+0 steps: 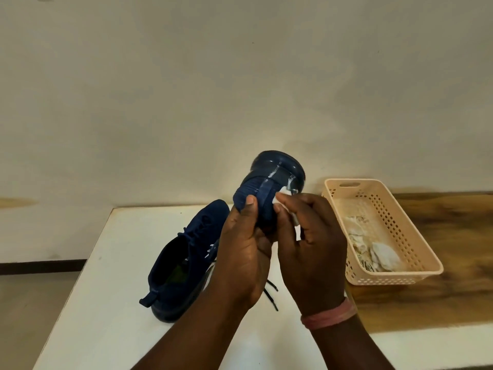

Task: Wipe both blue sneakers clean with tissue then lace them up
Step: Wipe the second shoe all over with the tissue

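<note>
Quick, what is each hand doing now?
Left hand: grips the raised blue sneaker.
Right hand: pinches a white tissue against that sneaker.

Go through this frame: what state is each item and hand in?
Held sneaker: lifted, toe pointing away, being wiped.
Tissue: pressed against held sneaker.
Second sneaker: on white table, laces loose.
Basket: holds crumpled tissues.
Left hand: grips held sneaker.
Right hand: pinches tissue.

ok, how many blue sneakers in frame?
2. One sneaker is held up in the left hand, wiped with tissue by the right hand; the other sneaker lies on the white table.
</note>
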